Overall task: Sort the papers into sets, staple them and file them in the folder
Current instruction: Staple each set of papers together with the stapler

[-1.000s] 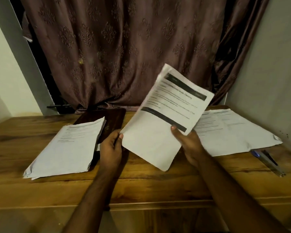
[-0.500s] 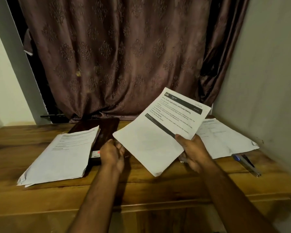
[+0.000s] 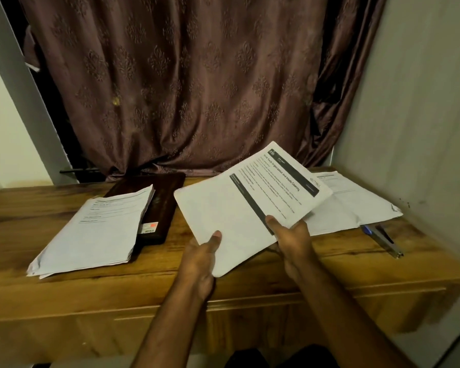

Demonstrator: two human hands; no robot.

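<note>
White printed paper sheets (image 3: 239,208) felt light and floppy; I had both hands, left (image 3: 199,258) and right (image 3: 290,240), pinching their near edges above the wooden surface (image 3: 250,288).

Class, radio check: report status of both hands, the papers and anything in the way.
Left hand and right hand both grip the held papers above the desk. Stacks lie left and right. Dark folder part-covered by left stack.
</note>
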